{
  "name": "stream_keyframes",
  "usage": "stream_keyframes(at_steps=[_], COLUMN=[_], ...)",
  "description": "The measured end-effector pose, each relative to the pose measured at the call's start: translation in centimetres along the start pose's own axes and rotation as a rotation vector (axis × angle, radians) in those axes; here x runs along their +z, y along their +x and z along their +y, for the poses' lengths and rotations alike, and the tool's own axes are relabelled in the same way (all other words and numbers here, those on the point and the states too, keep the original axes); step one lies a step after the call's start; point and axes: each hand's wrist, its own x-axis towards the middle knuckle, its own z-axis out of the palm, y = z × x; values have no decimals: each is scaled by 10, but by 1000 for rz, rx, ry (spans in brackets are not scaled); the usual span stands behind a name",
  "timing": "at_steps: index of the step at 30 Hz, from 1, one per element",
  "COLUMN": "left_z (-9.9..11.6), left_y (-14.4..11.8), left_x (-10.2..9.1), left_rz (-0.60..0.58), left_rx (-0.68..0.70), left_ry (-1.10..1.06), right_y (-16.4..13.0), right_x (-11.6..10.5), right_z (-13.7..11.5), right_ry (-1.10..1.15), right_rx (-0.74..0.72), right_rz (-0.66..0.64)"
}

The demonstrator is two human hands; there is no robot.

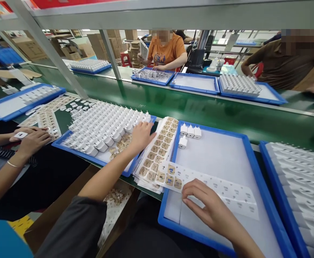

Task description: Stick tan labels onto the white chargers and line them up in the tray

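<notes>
My left hand reaches over the right end of a blue tray packed with rows of white plug chargers. Its fingers are stretched towards the last chargers, thumb apart; whether the fingertips touch one is hidden. My right hand is over a partly used sticker sheet, its thumb and forefinger curled close together; anything between the tips cannot be made out. A few tan stickers stay at the sheet's left end. Below the sheet lies a second blue tray with several chargers in its far left corner.
A stack of sticker sheets lies between the two trays. Brown backing scraps lie in the left tray. Another filled tray stands at right. A neighbour's hands hold a charger at left. Across the green conveyor sit two co-workers.
</notes>
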Motion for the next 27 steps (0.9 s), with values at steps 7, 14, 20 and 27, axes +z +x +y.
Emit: stream_keyframes(at_steps=[7,14,20,27], left_z=[-22,-22,-3,73], left_y=[64,47,-15,-100], left_x=[22,20,-3,5], left_rz=[130,64,-12,-409], left_rx=[-158,-61,-79,-326], left_ry=[112,-42,-812,-1829], right_y=[-2,-8,-10,-12], right_x=[16,20,17,6], right_z=[5,14,10,-4], right_ry=[7,46,75,333], right_rx=[12,91,121,169], right_rz=[93,183,323,420])
